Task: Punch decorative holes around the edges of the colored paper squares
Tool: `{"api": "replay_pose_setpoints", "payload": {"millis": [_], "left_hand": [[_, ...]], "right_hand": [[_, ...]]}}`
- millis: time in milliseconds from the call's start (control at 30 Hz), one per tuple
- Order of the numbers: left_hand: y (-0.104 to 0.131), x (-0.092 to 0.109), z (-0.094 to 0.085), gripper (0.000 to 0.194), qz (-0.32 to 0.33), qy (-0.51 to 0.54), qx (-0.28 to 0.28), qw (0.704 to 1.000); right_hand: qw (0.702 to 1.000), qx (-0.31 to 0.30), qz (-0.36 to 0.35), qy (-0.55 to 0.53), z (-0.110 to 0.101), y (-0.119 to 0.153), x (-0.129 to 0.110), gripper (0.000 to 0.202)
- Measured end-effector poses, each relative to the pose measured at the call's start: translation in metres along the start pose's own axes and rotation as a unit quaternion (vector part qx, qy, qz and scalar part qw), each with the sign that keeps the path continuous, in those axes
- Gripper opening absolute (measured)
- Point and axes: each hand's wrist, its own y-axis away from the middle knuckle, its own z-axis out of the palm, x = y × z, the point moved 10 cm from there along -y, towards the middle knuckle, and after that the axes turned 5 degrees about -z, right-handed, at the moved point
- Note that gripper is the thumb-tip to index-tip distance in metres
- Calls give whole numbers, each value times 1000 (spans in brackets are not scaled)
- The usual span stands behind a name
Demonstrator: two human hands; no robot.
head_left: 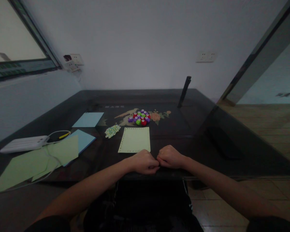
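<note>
My left hand [145, 162] rests as a fist at the table's front edge, just below a pale green sheet [135, 140] with small holes or marks along its edges. Against it, knuckles almost touching, lies my right hand [170, 157], also curled into a fist. Nothing shows in either hand. Beyond the sheet sits a tight cluster of red, purple and green pieces [141, 117], each with a white, eye-like dot on top. A small heap of pale green and white paper bits [112, 130] lies left of the sheet.
The dark table [183, 141] bears a printed bird-and-flower picture. At left are blue paper [88, 119], green sheets [38, 161], a white power bank [24, 144] with a cable, and a yellow-and-black object [64, 135]. A black upright bar [184, 91] stands at back right; a dark flat object [223, 143] lies right.
</note>
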Motion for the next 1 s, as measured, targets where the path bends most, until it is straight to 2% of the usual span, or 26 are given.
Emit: {"api": "replay_pose_setpoints", "payload": {"millis": [300,1000], "left_hand": [[-1,2,-1,21,4,-9,-1,1000],[1,2,-2,22,10,-10,16,1000]], "right_hand": [[1000,-8,1,14,6,2,2,33],[1000,-11,3,15,2,0,0,34]]}}
